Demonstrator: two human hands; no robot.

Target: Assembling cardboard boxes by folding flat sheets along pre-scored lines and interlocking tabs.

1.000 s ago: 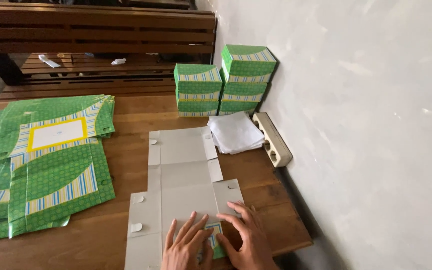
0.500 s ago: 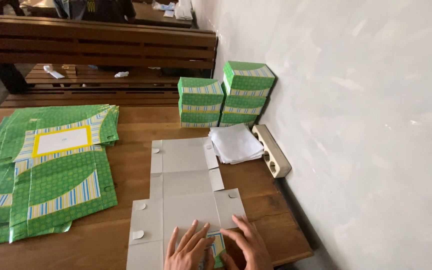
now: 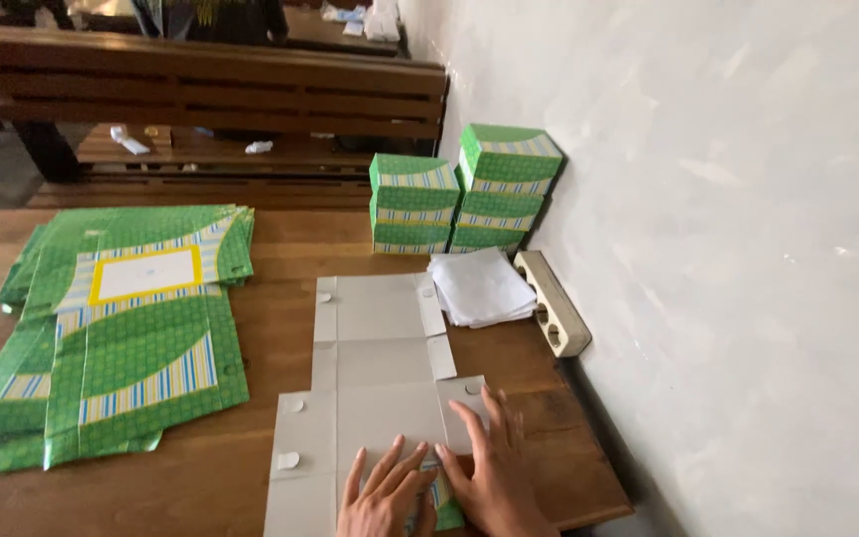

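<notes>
Left hand (image 3: 382, 497) and right hand (image 3: 494, 475) lie flat, fingers spread, pressing the near end of an unfolded grey carton blank (image 3: 375, 368) on the worktop (image 3: 270, 259), gripping nothing. Left lies a stack of green printed blanks (image 3: 121, 338); far right stand closed green boxes (image 3: 459, 199), contents unseen.

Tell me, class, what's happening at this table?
A person presses both hands, left hand and right hand, on the near end of a flat box blank, grey side up. A pile of green blanks lies to the left; folded green boxes are stacked by the wall.
</notes>
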